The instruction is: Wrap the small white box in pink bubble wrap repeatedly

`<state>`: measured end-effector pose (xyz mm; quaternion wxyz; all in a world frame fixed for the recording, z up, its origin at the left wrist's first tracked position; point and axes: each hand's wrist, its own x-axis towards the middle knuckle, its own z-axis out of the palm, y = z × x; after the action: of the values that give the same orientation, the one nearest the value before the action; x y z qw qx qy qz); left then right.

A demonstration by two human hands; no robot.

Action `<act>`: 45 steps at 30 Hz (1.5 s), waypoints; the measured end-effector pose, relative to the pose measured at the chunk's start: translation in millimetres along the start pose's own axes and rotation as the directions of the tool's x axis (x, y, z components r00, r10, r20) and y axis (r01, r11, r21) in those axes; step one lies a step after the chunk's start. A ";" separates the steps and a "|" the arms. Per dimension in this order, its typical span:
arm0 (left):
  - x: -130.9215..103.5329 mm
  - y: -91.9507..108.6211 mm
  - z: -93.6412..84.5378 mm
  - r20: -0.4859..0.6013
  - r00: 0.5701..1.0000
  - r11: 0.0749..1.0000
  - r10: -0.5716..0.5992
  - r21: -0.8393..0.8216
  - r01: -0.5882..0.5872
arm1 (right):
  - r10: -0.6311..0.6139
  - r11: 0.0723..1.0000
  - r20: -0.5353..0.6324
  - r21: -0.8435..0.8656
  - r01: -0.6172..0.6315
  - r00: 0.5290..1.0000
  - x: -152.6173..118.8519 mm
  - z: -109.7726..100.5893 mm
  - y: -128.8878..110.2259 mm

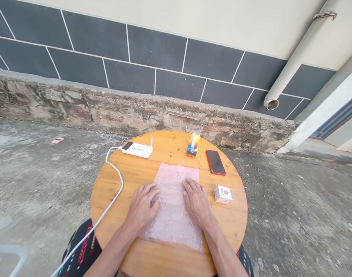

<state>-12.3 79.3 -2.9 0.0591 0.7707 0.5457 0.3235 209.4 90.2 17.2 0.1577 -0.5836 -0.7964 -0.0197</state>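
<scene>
A sheet of pinkish bubble wrap (173,215) lies flat in the middle of a round wooden table (126,181). My left hand (143,207) rests palm down on the sheet's left part, fingers slightly curled. My right hand (196,202) lies flat on its right part, fingers spread and pointing away from me. Neither hand grips anything. A small white box with a red mark (222,194) stands just right of my right hand.
At the table's far side are a white power bank (137,149) with a white cable (112,196) trailing off the left edge, a colourful small pack (193,144) and a red-edged phone (215,162). Concrete ground, a stone ledge and a tiled wall lie beyond.
</scene>
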 end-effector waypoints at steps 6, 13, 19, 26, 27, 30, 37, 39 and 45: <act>-1.4 -1.8 0.2 -0.053 0.997 0.998 -0.049 0.027 0.051 | 0.009 1.000 0.019 -0.003 -0.009 1.000 -0.3 0.9 2.4; -1.2 2.9 0.9 0.014 0.997 0.997 0.073 0.005 -0.073 | -0.004 1.000 0.046 0.011 0.004 0.999 3.1 0.3 3.1; -0.8 4.4 -0.5 0.031 0.998 0.999 0.053 -0.008 -0.052 | -0.006 0.999 0.010 0.048 0.005 1.000 -2.0 -12.3 0.3; -0.4 3.7 0.0 0.021 0.999 0.999 0.036 -0.006 -0.036 | -0.066 0.997 0.058 0.054 0.063 0.996 -4.8 -11.8 3.6; -0.4 3.5 0.1 0.019 0.999 0.999 0.037 -0.005 -0.037 | -0.058 0.997 0.055 0.049 0.055 0.997 -4.3 -11.0 4.3; -0.2 3.3 0.0 0.018 0.999 0.999 0.039 -0.005 -0.039 | -0.019 0.999 0.023 0.032 0.018 1.000 -2.3 -10.2 5.5; 0.2 4.0 -1.6 0.018 0.999 0.999 0.034 -0.012 -0.034 | 0.065 0.995 -0.199 0.087 -0.048 0.978 -9.9 -30.4 20.3; 0.1 3.6 -1.4 0.014 0.999 0.999 0.037 -0.015 -0.036 | 0.083 0.991 -0.243 0.121 -0.055 0.967 -18.0 -39.9 35.3; -0.5 2.6 -0.9 0.011 0.999 0.999 0.038 -0.032 -0.038 | 0.168 0.985 -0.176 0.063 -0.159 0.970 -40.8 -47.4 90.8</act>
<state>-10.8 77.6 -1.2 0.0683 0.7818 0.5254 0.3289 316.1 71.2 37.1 0.2445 -0.6389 -0.7283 -0.0399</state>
